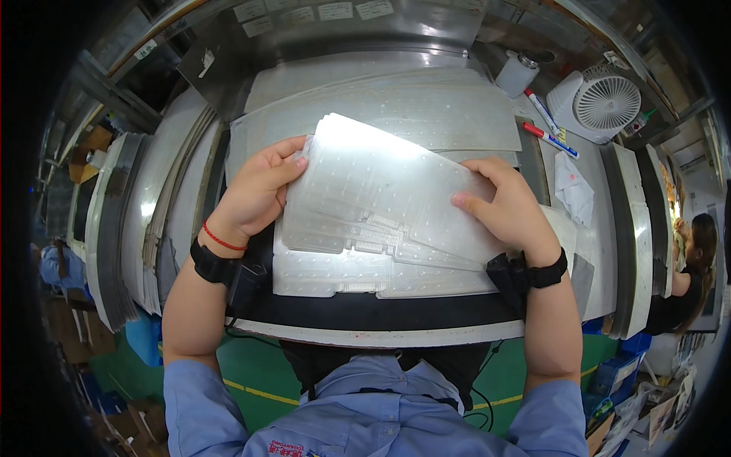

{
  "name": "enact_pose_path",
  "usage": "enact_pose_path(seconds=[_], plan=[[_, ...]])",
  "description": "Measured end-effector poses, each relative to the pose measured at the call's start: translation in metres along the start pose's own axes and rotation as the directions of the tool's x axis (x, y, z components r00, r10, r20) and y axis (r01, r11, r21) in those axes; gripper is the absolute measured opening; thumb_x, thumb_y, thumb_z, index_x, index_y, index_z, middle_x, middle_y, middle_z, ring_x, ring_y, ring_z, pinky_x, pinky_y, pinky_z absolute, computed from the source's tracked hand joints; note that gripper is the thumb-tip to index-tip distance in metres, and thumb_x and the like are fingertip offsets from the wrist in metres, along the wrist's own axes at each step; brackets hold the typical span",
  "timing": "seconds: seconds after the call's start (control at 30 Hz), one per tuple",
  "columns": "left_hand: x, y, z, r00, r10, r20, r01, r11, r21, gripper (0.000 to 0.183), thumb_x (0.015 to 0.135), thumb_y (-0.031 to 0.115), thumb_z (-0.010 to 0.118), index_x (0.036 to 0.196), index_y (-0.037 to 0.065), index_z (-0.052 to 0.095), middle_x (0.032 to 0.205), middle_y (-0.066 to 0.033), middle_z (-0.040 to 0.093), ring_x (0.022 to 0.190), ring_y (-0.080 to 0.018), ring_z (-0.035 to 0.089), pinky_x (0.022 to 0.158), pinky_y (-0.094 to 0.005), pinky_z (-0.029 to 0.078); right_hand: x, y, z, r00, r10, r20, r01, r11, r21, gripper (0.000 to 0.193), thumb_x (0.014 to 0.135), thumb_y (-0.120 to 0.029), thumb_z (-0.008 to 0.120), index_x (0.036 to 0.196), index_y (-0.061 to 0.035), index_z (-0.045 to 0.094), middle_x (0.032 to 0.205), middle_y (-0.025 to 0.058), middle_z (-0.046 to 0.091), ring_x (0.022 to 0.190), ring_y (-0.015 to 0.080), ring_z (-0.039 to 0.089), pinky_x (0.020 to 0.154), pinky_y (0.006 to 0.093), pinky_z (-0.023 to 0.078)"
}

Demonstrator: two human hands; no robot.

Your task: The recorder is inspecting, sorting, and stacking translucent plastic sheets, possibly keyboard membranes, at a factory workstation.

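Note:
A fanned bundle of thin, silvery sheets (381,175) with rows of small bumps is tilted up between my two hands. At its upper left edge, my left hand (263,183) pinches the sheets between thumb and curled fingers. My right hand (506,202) grips the right end, thumb on top and the other fingers partly hidden behind the bundle. Similar sheets with comb-like notches (327,273) lie below on the black work surface (396,312). I cannot tell whether these lowest sheets are part of the held bundle.
Behind lies a broad pile of flat sheets (449,107). Curved-looking sheet stacks stand at left (164,183) and right (630,228). A white fan (605,103), a bottle (518,75), a red-capped marker (550,139) and a crumpled cloth (572,190) are at the right. Another person (689,274) sits far right.

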State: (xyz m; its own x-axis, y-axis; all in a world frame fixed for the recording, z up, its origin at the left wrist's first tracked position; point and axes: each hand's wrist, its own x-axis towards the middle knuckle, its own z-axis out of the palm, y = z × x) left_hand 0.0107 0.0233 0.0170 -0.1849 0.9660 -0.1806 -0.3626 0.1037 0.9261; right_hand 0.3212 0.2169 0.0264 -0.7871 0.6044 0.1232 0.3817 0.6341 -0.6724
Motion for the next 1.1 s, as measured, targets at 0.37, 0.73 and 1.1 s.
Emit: enact_pose_path(seconds=[0.37,0.73,1.1], plan=[[-0.0010,0.0012,0.0028,1.000,0.021,0.004,-0.021,1.000,-0.021,0.042,0.105,0.011,0.053,0.144,-0.005,0.048,0.127,-0.0137,0.067,0.113,-0.0180,0.068,0.100,-0.0323,0.055,-0.0009,0.0024,0.0044,0.999,0.005,-0.047,-0.005,1.000,-0.014,0.049,0.077,-0.022,0.084,0.116,0.0031,0.067,0.115,0.0214,0.068,0.104,0.0360,0.066,0.094,0.0384,0.050],[0.0003,-0.0008,0.0031,0.998,-0.004,-0.059,0.006,0.999,0.041,0.041,0.106,0.010,0.052,0.143,-0.005,0.048,0.127,-0.0132,0.067,0.112,-0.0172,0.068,0.100,-0.0311,0.054,0.0008,0.0035,0.0009,0.999,0.019,-0.048,-0.019,1.000,0.008,0.048,0.076,-0.022,0.085,0.112,0.0041,0.067,0.109,0.0186,0.067,0.102,0.0338,0.065,0.091,0.0378,0.051],[0.0011,0.0005,0.0053,0.997,-0.023,-0.069,0.029,0.997,0.078,0.042,0.105,0.007,0.049,0.144,-0.007,0.047,0.128,-0.0147,0.067,0.113,-0.0174,0.068,0.101,-0.0305,0.053,0.0020,0.0006,0.0018,0.992,0.116,-0.040,-0.115,0.993,0.035,0.045,0.078,-0.021,0.083,0.111,0.0043,0.066,0.103,0.0220,0.072,0.096,0.0349,0.070,0.089,0.0380,0.052]])
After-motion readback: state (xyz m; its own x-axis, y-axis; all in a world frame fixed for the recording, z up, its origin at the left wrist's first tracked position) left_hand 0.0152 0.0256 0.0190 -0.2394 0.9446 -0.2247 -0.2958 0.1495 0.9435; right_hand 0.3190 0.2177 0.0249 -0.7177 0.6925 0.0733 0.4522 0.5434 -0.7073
